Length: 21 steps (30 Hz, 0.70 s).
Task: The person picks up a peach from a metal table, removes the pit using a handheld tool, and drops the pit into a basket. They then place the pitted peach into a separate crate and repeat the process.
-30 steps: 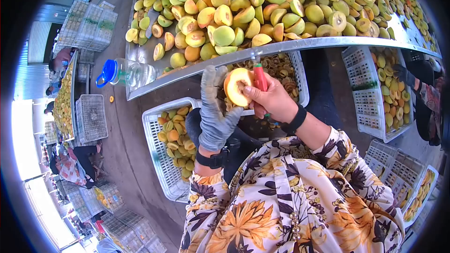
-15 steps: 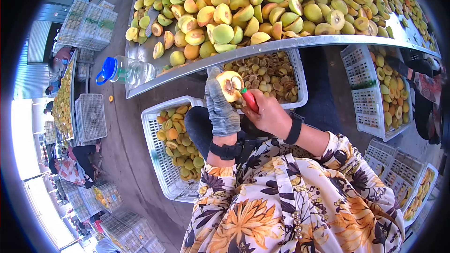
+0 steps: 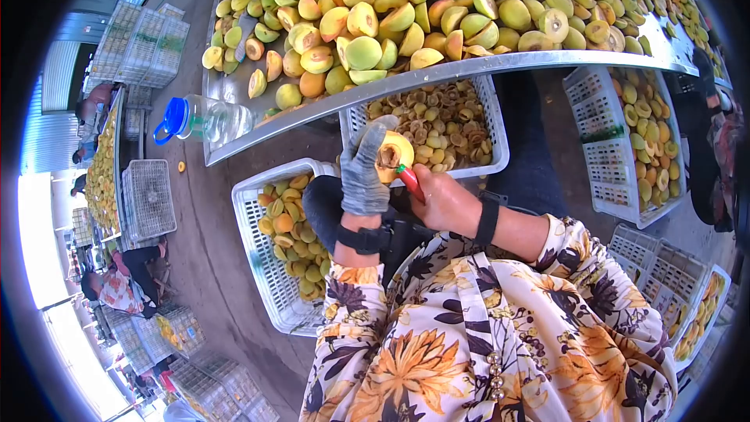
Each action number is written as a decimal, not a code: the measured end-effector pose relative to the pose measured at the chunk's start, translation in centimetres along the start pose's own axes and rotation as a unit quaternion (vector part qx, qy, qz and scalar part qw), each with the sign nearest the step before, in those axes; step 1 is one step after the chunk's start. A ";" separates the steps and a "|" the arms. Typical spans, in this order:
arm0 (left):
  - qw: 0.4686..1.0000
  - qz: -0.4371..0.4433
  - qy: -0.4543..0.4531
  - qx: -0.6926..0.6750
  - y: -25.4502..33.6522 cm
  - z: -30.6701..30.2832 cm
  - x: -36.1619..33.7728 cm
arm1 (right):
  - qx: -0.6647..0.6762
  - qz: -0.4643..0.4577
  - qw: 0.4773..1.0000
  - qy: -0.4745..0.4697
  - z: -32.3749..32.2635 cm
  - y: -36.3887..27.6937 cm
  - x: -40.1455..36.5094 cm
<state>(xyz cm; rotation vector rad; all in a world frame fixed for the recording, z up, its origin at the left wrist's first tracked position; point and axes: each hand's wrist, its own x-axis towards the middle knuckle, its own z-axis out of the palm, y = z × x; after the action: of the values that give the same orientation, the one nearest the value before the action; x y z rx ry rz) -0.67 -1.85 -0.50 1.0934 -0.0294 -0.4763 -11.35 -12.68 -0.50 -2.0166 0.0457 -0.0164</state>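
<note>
My left hand [image 3: 364,170], in a grey glove, holds a halved fruit [image 3: 397,151] with its orange cut face toward my right hand. Bare and closed, my right hand [image 3: 447,202] grips a small tool with a red handle [image 3: 412,183] and a green collar. The tool's tip is at the brown hollow of the fruit and cannot be made out. Both hands are over the gap between a white crate of cut fruit [image 3: 294,244] and a white crate of brown scraps [image 3: 437,129].
A metal table [image 3: 328,107] piled with halved fruit [image 3: 363,53] spans the top. A blue-capped bottle [image 3: 209,119] lies on its left corner. Another fruit crate [image 3: 648,144] and stacked crates [image 3: 664,281] are at right. People sit at far left; a person's arm shows at right.
My left hand has shifted slightly left and its fingers have spread more around the fruit. The fruit has turned, and the tool sits lower on it. The view has moved slightly.
</note>
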 end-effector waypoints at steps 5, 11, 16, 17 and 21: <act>0.980 -0.184 -0.068 -0.037 0.6 -2.2 0.7 | 0.031 0.009 0.998 -0.053 -0.4 0.9 0.3; 0.994 0.023 0.096 0.048 -1.4 -0.6 -0.2 | 0.116 0.072 0.986 -0.096 -0.6 -0.5 0.5; 0.986 0.078 0.100 0.110 -1.4 -0.1 -0.4 | 0.299 0.212 0.911 -0.186 -1.6 -2.5 0.2; 0.998 0.008 0.052 0.045 -1.1 -0.4 -0.2 | 0.250 0.217 0.926 -0.183 -1.8 -2.9 0.2; 0.991 -0.127 -0.033 -0.039 -0.4 -1.3 0.1 | 0.201 0.225 0.936 -0.183 -1.7 -2.8 0.0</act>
<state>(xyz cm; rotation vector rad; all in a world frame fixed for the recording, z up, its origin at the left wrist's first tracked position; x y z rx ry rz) -0.37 -0.92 -1.51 1.0097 0.0716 -0.7370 -11.33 -13.02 2.80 -1.5327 0.2468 0.5954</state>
